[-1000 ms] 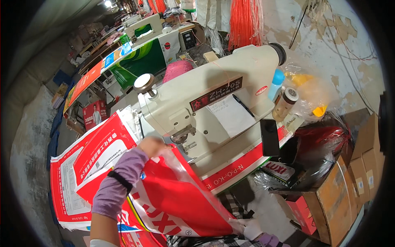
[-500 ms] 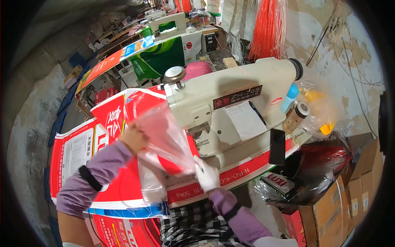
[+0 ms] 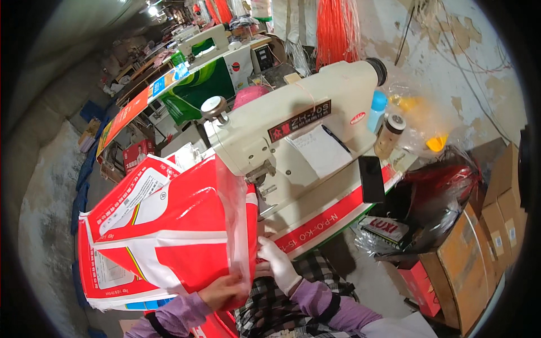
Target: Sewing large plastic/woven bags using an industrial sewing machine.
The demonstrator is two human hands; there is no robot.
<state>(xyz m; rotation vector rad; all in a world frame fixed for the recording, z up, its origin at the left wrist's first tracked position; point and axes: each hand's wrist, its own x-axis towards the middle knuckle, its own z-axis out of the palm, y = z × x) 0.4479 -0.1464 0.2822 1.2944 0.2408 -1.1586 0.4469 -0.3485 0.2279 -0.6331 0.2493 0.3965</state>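
A red and white printed sack (image 3: 186, 242) lies across the front of the sewing machine table, with a strip of clear plastic liner (image 3: 232, 214) along its right edge. My left hand (image 3: 222, 291), bare, has its fingers closed on the sack's near right corner. In a white glove, my right hand (image 3: 277, 263) grips the same edge a little farther up. The cream sewing machine (image 3: 242, 138) stands just beyond, its needle area (image 3: 262, 174) beside the sack's far right edge. More printed sacks (image 3: 93, 276) lie beneath this one.
On the machine bed lie a paper sheet (image 3: 318, 151) with a pen (image 3: 336, 138) and a black phone (image 3: 371, 179). A blue-capped bottle (image 3: 377, 112) and a tumbler (image 3: 390, 137) stand behind. Cardboard boxes (image 3: 459, 270) are at the right. Red strands (image 3: 337, 34) hang by the wall.
The sack now lies spread out with its liner along the right edge. My left hand has come down toward me to the near corner; my right hand has moved slightly nearer too. The view has shifted.
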